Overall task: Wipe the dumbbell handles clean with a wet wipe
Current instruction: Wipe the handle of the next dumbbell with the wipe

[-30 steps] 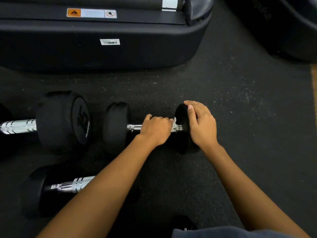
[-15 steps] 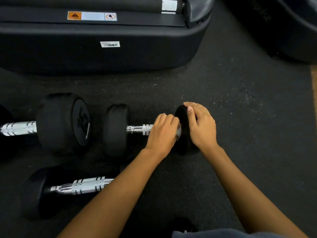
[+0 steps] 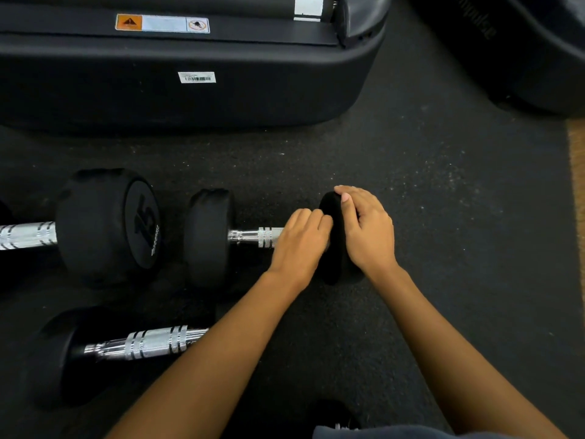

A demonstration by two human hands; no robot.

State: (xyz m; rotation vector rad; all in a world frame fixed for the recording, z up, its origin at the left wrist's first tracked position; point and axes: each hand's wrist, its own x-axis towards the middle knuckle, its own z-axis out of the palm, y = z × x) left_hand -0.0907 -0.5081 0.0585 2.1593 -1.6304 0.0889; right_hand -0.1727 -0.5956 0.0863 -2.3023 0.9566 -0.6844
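Black rubber gym flooring [image 3: 427, 191] carries three dumbbells before a black machine base [image 3: 253, 90] bearing a barcode sticker [image 3: 197, 77]. On the middle dumbbell [image 3: 209, 239], the left hand [image 3: 299, 245] curls clenched around its chrome handle [image 3: 256, 237]; the wipe is hidden. The right hand [image 3: 368, 231] grasps its right head. A neighbouring dumbbell [image 3: 107, 226] reads "15".

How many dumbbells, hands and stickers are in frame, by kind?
Dumbbells: 3 (held one, "15" one, near one)
Hands: 2 (left hand, right hand)
Stickers: 2 (warning label, barcode sticker)
Total: 7
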